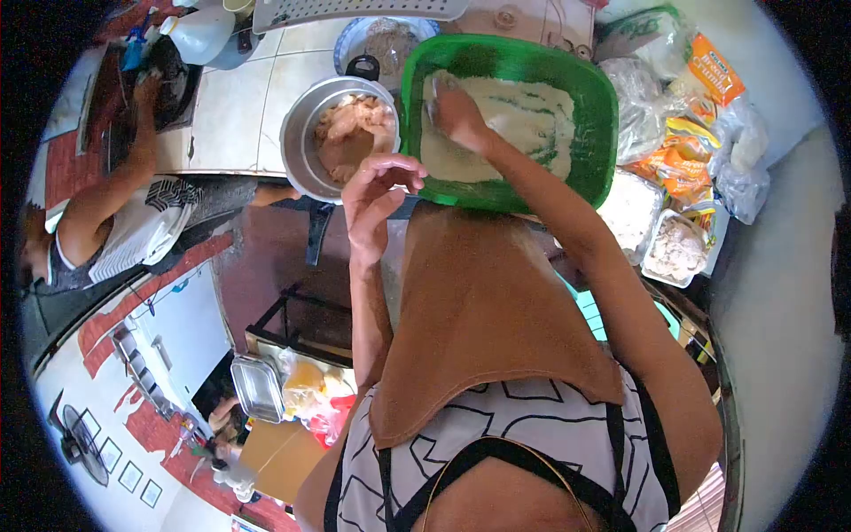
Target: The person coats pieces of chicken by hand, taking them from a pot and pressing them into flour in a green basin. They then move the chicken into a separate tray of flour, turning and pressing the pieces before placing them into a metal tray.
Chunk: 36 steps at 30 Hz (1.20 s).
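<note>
A green basin (606, 133) holds a layer of pale crumbs (523, 115). My right hand (458, 113) is down in its left part, fingers bent together against the crumbs; anything inside them is hidden. Just left of the basin, a metal pot (294, 146) with black handles contains raw, pinkish meat pieces (355, 129). My left hand (377, 195) is raised at the pot's near right edge, close to the basin's corner. Its wet-looking fingers are curved, with the thumb apart and nothing visible between them.
Orange bread crumb packs (687, 164) and clear plastic bags (634, 102) lie to the right, beside tubs of whitish food (675, 248). A blue-white bowl (386, 40) stands behind the pot. At the left, another person (115, 213) reaches towards a dark pan (173, 80).
</note>
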Available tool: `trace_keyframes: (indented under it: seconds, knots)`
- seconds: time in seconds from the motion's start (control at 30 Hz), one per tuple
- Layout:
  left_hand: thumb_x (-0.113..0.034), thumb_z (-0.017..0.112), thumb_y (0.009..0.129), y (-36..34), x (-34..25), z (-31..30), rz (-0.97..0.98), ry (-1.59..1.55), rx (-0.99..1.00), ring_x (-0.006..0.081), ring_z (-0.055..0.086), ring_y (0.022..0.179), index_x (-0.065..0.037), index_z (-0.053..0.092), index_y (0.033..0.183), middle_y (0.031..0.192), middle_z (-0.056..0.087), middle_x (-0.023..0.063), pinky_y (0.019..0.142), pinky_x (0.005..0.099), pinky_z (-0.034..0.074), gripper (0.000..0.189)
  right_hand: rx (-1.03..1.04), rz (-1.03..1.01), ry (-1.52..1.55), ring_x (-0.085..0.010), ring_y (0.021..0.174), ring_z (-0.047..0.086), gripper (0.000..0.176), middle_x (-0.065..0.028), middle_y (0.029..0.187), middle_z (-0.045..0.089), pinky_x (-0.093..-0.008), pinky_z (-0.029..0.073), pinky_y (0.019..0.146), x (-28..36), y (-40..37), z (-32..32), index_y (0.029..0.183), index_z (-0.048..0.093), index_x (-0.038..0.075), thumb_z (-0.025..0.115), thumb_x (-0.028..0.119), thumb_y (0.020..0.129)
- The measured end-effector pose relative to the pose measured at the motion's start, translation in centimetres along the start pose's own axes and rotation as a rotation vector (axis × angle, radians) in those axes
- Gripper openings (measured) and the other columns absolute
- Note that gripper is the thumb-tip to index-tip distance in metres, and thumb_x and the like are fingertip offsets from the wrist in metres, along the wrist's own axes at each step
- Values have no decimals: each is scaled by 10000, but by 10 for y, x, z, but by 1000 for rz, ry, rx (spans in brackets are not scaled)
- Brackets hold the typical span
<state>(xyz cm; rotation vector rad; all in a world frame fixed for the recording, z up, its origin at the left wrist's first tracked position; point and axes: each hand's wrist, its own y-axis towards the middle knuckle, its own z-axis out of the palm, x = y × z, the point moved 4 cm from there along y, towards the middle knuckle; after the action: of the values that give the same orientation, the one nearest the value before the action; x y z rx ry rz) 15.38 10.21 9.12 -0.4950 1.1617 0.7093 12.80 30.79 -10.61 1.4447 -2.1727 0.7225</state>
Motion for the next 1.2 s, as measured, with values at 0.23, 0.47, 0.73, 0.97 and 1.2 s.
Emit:
trace_keyframes:
  seconds: [0.23, 0.47, 0.73, 0.97, 1.2]
  knots:
    - [-108, 584, 808, 38, -1, -27, -11, -138, 127, 199, 600, 878, 53, 604, 1122, 1013, 654, 157, 810, 337, 483, 354, -60, -135, 179, -431, 1032, 630, 413, -259, 1128, 649, -480, 513, 904, -54, -5, -10, 1200, 613, 3, 653, 224, 853]
    - [-173, 618, 828, 63, -6, -49, -52, -114, 251, 174, 585, 872, 36, 618, 1120, 1012, 659, 135, 811, 316, 469, 359, -2, 58, 58, -383, 1017, 640, 426, -228, 1118, 665, -464, 504, 906, -39, -62, -100, 1210, 614, 23, 664, 277, 873]
    - [-527, 417, 912, 70, 2, -50, -335, -137, 326, 168, 597, 898, 21, 620, 1140, 1068, 669, 107, 793, 305, 461, 627, -47, 135, -303, -425, 1042, 607, 456, -230, 1111, 632, -520, 481, 916, -41, -52, -47, 1240, 602, 84, 669, 348, 874]
    - [-479, 529, 771, 65, 7, -36, -335, -171, 494, 215, 611, 969, 32, 580, 1215, 1213, 632, 160, 832, 304, 460, 678, 58, -223, -454, -339, 1068, 575, 469, -153, 1150, 599, -500, 456, 914, 26, -66, -6, 1200, 619, 130, 714, 270, 762]
    - [-195, 539, 717, 63, 21, -18, -215, 41, 517, 154, 585, 870, -15, 646, 1052, 1041, 680, 51, 792, 259, 441, 395, -69, -195, -512, -341, 961, 623, 388, -152, 1068, 623, -477, 466, 904, 21, -58, -11, 1117, 636, 112, 707, 234, 756]
